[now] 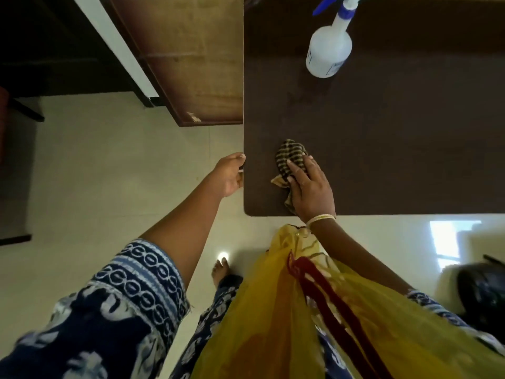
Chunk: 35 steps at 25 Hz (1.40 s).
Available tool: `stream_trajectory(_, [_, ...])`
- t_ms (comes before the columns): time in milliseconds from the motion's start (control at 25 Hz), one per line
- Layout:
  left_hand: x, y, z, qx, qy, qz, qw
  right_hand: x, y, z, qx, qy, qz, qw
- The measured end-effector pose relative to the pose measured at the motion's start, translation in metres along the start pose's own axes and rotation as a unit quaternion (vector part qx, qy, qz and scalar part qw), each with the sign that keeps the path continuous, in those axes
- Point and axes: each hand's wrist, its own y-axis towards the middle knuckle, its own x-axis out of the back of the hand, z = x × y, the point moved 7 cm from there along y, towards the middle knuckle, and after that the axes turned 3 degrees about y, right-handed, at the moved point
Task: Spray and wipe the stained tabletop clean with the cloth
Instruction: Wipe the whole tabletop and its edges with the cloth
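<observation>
Pressing down, my right hand [310,187] lies flat on the cloth [290,165], fingers spread over its near half rather than curled round it. My left hand [231,175] grips the table's left edge, thumb on top and fingers tucked under the rim.

From largest to smallest: the tabletop [396,127] is a dark brown slab that fills the upper right of my view, its near-left corner rounded. I see a faint sheen in front of the bottle, but no stain I can pick out. Pale tile floor [95,173] spreads below and to the left, and a brown wooden panel [191,56] stands just beside the table's left edge. A yellow scarf [287,310] with a red border hangs from my chest between me and the table.

A spray bottle [329,50] stands upright at the far side of the table, well apart from the cloth, its blue nozzle pointing left. It is translucent white; I cannot tell how much liquid is in it.

The cloth is bunched, striped dark and yellow, near the table's near-left corner. Its long axis runs from near to far, the rounded striped end pointing away from me and a pale corner sticking out left under my fingers. Nothing lies between cloth and bottle.
</observation>
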Motion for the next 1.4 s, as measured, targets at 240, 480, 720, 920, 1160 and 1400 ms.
stream_trajectory(240, [0.034,-0.019,0.028,0.066,0.027,0.093,0.993,-0.046,-0.003,0.074,-0.144,0.044,-0.043,0.988])
stream_trajectory(480, [0.055,-0.026,0.017,0.098,0.042,0.148,0.983,-0.060,0.038,0.115,-0.133,0.072,-0.055,0.987])
stream_trajectory(720, [0.058,0.000,-0.030,0.066,0.033,0.140,0.987,-0.068,0.098,0.121,-0.073,0.045,-0.054,0.995])
stream_trajectory(920, [0.046,0.045,-0.080,0.069,0.035,0.112,0.991,-0.071,0.166,0.121,-0.026,0.024,-0.054,0.998])
stream_trajectory(1160, [0.034,0.105,-0.151,0.052,0.054,0.060,0.995,-0.070,0.261,0.117,0.053,0.047,-0.020,0.997])
stream_trajectory(1400, [0.027,0.146,-0.219,0.031,0.104,0.051,0.993,-0.047,0.369,0.101,0.021,0.115,-0.024,0.993])
